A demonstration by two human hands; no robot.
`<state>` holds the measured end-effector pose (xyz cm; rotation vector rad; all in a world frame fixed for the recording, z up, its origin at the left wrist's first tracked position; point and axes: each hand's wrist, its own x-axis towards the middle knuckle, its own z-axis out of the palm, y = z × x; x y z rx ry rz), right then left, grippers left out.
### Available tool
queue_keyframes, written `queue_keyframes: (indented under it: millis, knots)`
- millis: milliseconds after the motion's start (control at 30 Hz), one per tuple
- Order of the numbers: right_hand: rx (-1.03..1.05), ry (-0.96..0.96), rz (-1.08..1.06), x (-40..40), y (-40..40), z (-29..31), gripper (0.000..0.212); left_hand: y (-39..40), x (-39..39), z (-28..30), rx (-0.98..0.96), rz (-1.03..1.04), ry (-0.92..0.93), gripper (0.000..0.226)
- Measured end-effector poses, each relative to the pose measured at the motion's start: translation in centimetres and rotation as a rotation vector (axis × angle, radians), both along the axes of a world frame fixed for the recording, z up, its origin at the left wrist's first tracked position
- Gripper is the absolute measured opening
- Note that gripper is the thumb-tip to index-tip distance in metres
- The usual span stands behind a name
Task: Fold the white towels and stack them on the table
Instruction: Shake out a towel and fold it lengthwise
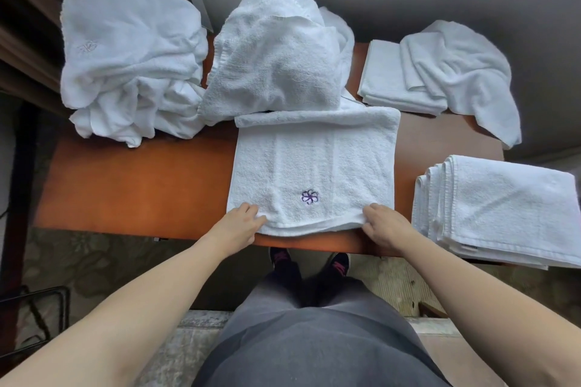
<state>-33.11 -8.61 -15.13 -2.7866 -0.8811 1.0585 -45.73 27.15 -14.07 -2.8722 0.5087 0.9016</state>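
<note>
The brown table (141, 185) is the biggest thing here, and white towels lie all over it. At the back left sits a big messy heap of towels (125, 66), and next to it, at the back middle, is another crumpled towel (273, 63). At the back right a loose towel (465, 72) lies partly on top of a small folded pile (386, 82). At the front right is the neat stack of folded towels (503, 210), touching the table's front edge.

In the middle, right in front of the person, lies the towel being folded (314, 166). It is flat and already doubled over, with a little purple flower (310, 197) sewn near the front (you can see the layers at its front edge).

The left hand (240, 223) pinches the front left corner of this towel, and the right hand (385, 225) pinches the front right corner. Both have their fingers curled on the cloth.

I think the towel is soft, light and floppy. It will not break or slip, but it will sag and bunch if held in the middle. So the two front corners look like the best places to hold, keeping all the layers together while lifting the edge over to the back
</note>
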Motion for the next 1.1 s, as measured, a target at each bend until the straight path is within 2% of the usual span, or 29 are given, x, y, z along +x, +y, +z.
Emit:
queue_keyframes:
  millis: [100, 233, 300, 433, 667, 833, 933, 1033, 1100]
  knots:
    - [0.012, 0.064, -0.118, 1.3, 0.1, 0.0, 0.017, -0.5, 0.1, -0.7, 0.033, 0.037, -0.023, 0.043]
    - [0.054, 0.103, -0.328, 2.8, 0.2, 0.0, 0.021, -0.7, 0.1, -1.0, 0.053, 0.064, -0.073, 0.047]
    - [0.081, 0.119, -0.395, 3.3, 0.1, 0.1, 0.021, -0.4, 0.0, -0.9, -0.008, 0.085, -0.115, 0.043]
    - [0.119, 0.142, -0.45, 3.6, 0.0, 0.5, 0.017, 1.0, 0.6, -0.7, -0.247, 0.169, -0.15, 0.033]
    - [0.216, 0.167, -0.58, 3.8, -0.8, 1.5, 0.021, 3.7, 2.0, 0.3, -0.482, 0.401, -0.015, 0.026]
    - [0.196, 0.324, -0.703, 5.2, -1.7, 2.3, 0.038, 4.6, 3.6, 0.9, -0.594, 0.745, 0.187, 0.043]
    - [0.113, 0.311, -0.758, 6.3, -1.0, 2.3, 0.043, 5.2, 4.6, 0.6, -0.5, 0.765, 0.182, 0.028]
    - [0.052, 0.259, -0.68, 6.6, 0.2, 2.0, 0.039, 4.7, 5.4, 0.6, -0.454, 0.758, 0.225, 0.025]
    - [0.058, 0.237, -0.617, 6.2, 0.4, 1.8, 0.049, 4.3, 5.6, 0.7, -0.464, 0.747, 0.234, 0.02]
